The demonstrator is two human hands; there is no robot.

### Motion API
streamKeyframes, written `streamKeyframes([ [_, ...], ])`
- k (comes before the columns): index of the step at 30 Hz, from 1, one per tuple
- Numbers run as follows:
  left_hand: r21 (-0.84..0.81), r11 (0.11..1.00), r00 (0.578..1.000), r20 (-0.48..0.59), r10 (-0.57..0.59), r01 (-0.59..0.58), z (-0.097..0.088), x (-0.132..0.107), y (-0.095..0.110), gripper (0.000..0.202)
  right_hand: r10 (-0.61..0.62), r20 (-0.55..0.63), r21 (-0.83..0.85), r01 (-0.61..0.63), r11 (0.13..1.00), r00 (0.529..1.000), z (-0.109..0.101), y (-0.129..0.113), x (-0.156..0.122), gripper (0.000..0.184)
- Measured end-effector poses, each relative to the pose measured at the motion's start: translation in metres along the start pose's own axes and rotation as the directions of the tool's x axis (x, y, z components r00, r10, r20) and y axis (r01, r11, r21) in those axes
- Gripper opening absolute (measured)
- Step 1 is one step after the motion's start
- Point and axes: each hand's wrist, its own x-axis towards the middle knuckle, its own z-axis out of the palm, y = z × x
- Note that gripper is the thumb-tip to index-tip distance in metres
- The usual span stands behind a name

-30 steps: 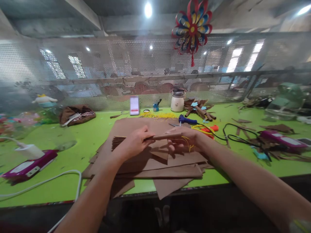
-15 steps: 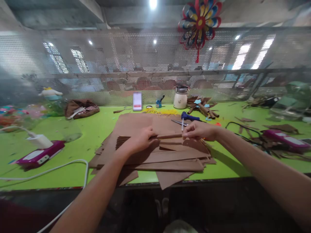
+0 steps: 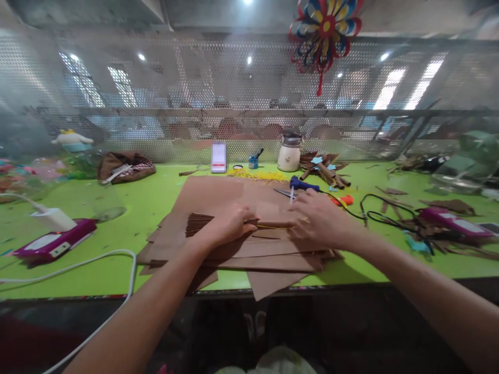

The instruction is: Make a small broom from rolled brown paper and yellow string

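Observation:
A narrow rolled strip of brown paper [image 3: 273, 223] lies across the stack, with a thin yellow strand along its lower side. My left hand [image 3: 231, 223] is closed, pinching the roll's left end between thumb and fingers. Just left of it, a fringed bundle of brown paper [image 3: 198, 223] spreads out, partly hidden by that hand. My right hand [image 3: 323, 218] is at the roll's right end; its fingers are bent and smeared by motion, so its grip is unclear. Under both hands lie stacked brown paper sheets [image 3: 218, 192]. Scissors [image 3: 283, 192] and a blue glue gun [image 3: 304, 184] lie beyond the right hand.
Yellow shreds [image 3: 261, 177], a phone [image 3: 219, 157], a small blue pot [image 3: 253, 162] and a white jar [image 3: 289, 155] stand along the back. Purple power strips [image 3: 58, 241] are at both sides. A white cable [image 3: 130, 275] hangs over the left front edge; black cord [image 3: 384, 197] curls at right.
My right hand has shifted from a pinch at the roll's right end to a looser, blurred pose over it. My left hand stays on the roll. The whole view has moved slightly.

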Motion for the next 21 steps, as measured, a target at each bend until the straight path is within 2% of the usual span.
streamKeyframes([
  [3,-0.028,1.000,1.000,0.008,-0.005,0.005,0.000,-0.001,0.001,0.028,-0.162,-0.018,0.019,0.162,0.987,0.987,0.003,-0.036,0.004,0.019],
  [6,-0.052,0.999,1.000,0.015,-0.004,0.005,0.000,-0.001,0.001,0.025,-0.206,-0.014,-0.005,0.206,0.979,0.978,0.013,-0.053,0.006,0.015],
  [10,-0.085,0.996,1.000,0.007,0.031,-0.030,0.000,-0.001,0.000,0.026,-0.264,-0.002,-0.017,0.264,0.964,0.964,0.027,-0.052,0.006,0.016],
  [13,-0.099,0.994,0.999,0.007,0.049,-0.048,0.000,-0.002,-0.001,0.027,-0.324,-0.050,0.002,0.324,0.946,0.945,0.033,-0.048,0.005,0.023],
  [16,-0.129,0.990,0.998,0.004,0.056,-0.055,0.002,-0.004,-0.003,0.028,-0.380,-0.083,0.047,0.384,0.922,0.921,0.034,-0.046,0.004,0.022],
  [21,-0.184,0.983,1.000,0.019,-0.024,0.027,0.007,-0.004,-0.006,0.028,-0.323,-0.106,0.139,0.336,0.932,0.940,0.032,-0.044,0.006,0.016],
])
